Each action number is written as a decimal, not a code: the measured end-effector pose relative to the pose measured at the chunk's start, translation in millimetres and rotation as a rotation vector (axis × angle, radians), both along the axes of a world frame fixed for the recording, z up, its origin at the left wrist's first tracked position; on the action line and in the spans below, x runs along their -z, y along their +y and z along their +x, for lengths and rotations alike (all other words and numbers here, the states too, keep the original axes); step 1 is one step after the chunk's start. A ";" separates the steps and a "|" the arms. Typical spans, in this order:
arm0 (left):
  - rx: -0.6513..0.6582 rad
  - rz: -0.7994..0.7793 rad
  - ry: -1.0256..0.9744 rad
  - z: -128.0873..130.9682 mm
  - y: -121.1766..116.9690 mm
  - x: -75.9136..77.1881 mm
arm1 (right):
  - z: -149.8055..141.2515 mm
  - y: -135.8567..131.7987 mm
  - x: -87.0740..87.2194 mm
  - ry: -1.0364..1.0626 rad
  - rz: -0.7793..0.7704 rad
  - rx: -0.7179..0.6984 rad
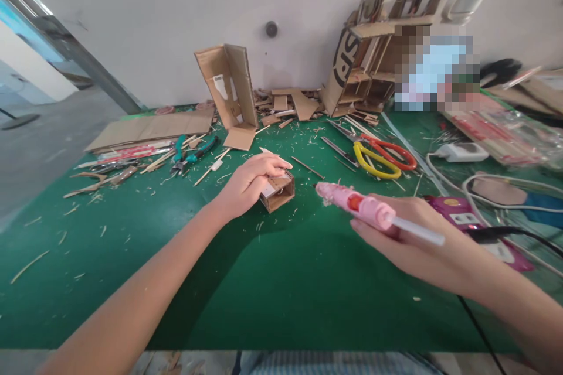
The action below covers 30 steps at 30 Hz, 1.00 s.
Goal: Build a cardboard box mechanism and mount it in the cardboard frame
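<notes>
Clamped around a pink glue gun (372, 211), the right hand (400, 237) is holding it out over the green tabletop (264, 287), with its nozzle pointing left toward a small cardboard box (280, 193). That box is sitting on the green near the middle of the view, hollow end facing the right hand side of things, and the left hand (250, 183) is gripping it from above, fingers curling over the top. Honestly I can't tell how far those fingertips are reaching down the far side, since they're hidden from this angle. Nozzle and box aren't touching, just hanging out near each other, and a clear glue stick (420, 231) is poking out the back of the gun. A thin rod (308, 167) is lying just beyond the gap, and scissors (380, 158) with yellow and orange handles are resting farther back on the right. Teal-handled pliers (189, 155) are lying over on the left. Behind all that, a tall folded cardboard piece (244, 85) is standing upright, and a cardboard shelf unit (341, 85) is leaning near the wall, with cardboard scraps (303, 104) piling up between them.
</notes>
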<state>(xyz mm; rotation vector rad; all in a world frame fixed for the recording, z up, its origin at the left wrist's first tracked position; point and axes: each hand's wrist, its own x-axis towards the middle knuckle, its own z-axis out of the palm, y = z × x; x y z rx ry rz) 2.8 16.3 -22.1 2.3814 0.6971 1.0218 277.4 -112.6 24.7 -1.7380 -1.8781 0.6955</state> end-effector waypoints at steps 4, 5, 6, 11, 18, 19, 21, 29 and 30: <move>0.004 0.030 0.009 -1.1 0.1 0.5 | -10.9 3.5 7.5 -0.269 -0.039 -0.337; 0.004 0.037 0.014 -1.3 0.2 0.6 | -14.6 5.0 10.2 -0.316 -0.031 -0.360; 0.003 0.043 0.018 -1.6 0.3 0.7 | -18.1 6.5 13.1 -0.357 -0.020 -0.376; 0.002 0.059 0.024 -1.9 1.3 1.6 | -28.8 10.3 23.3 -0.516 0.070 -0.392; 0.009 0.080 0.002 -0.3 2.1 0.9 | -33.0 9.8 17.6 -0.614 0.103 -0.409; 0.009 0.077 0.001 -0.1 2.1 0.7 | -34.3 10.0 15.8 -0.624 0.101 -0.413; 0.009 0.075 -0.005 0.3 2.1 0.5 | -37.2 10.3 12.6 -0.644 0.097 -0.416; 0.014 0.080 -0.013 1.2 2.9 1.4 | -43.8 6.0 15.7 -0.695 0.212 -0.408; 0.009 0.078 -0.012 1.1 2.7 1.4 | -43.7 5.1 17.9 -0.695 0.248 -0.409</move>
